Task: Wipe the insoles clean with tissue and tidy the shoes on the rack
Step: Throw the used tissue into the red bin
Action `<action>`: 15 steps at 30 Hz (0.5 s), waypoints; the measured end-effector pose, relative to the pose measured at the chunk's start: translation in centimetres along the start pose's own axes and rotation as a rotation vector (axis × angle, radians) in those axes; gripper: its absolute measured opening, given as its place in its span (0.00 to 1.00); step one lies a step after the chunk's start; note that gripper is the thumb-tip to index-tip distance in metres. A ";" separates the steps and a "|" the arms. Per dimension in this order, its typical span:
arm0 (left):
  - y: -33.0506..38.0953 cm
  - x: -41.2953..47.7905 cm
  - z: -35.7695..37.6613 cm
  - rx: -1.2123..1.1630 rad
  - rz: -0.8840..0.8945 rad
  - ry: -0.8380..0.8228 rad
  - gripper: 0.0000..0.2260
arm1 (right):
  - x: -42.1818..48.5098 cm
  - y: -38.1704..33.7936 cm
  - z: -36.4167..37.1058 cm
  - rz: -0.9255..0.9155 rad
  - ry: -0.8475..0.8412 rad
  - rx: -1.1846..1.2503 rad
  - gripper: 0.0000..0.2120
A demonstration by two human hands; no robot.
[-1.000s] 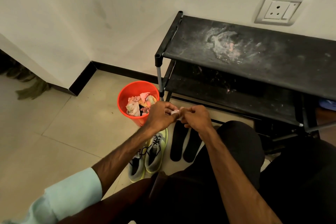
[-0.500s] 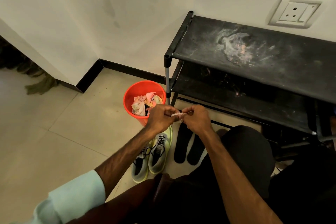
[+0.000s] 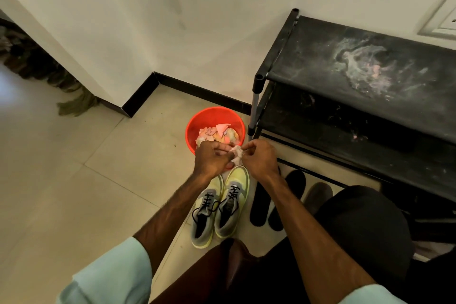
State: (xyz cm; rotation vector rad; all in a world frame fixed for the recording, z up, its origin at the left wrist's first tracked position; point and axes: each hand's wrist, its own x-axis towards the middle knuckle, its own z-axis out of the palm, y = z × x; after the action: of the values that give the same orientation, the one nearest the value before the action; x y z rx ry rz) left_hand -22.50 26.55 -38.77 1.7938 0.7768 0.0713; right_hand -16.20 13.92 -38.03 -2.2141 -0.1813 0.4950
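Both grips meet on one small wad of tissue [image 3: 236, 153]. The left grip [image 3: 212, 158] curls its fingers round one end and the right grip [image 3: 259, 159] pinches the other between thumb and fingertips, so neither is free. The wad hangs between them, above the toes of the yellow-green shoes [image 3: 222, 207] and just on the near side of the orange bucket [image 3: 214, 112], which holds crumpled tissue.

The insoles [image 3: 259, 205] lie on the floor [image 3: 74, 180] below the right grip and a little to its right, toward the person. Two black ones lie side by side, their long axes running from the person toward the rack [image 3: 357, 57]. The right forearm crosses over them. A greyer shape farther right may be another insole, but a knee partly hides it. The right grip is the nearer one; the left would have to reach across the shoes. A wipe would probably run best along that long axis, heel to toe.

The floor is pale tile. The rack stands beyond and to the right of the right grip, black, with a dusty pale smear on its top shelf. Behind it are a white wall with a black skirting and a wall socket [image 3: 441, 24] at the far right.
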 end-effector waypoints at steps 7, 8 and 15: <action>-2.7 1.4 -0.7 0.073 -0.013 0.114 0.09 | 0.7 -0.5 2.0 0.000 0.011 -0.037 0.08; -2.9 1.7 -0.8 0.102 -0.006 0.131 0.08 | 0.9 -0.4 2.1 0.000 0.018 -0.039 0.08; -3.5 4.8 -1.8 0.199 0.061 0.315 0.09 | 1.3 -0.8 2.0 0.012 -0.049 -0.034 0.07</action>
State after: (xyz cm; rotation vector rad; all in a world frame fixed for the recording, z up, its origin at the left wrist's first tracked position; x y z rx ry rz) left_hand -21.10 31.12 -42.68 2.0236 0.9791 0.3331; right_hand -15.82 16.23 -38.97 -2.2384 -0.2035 0.5570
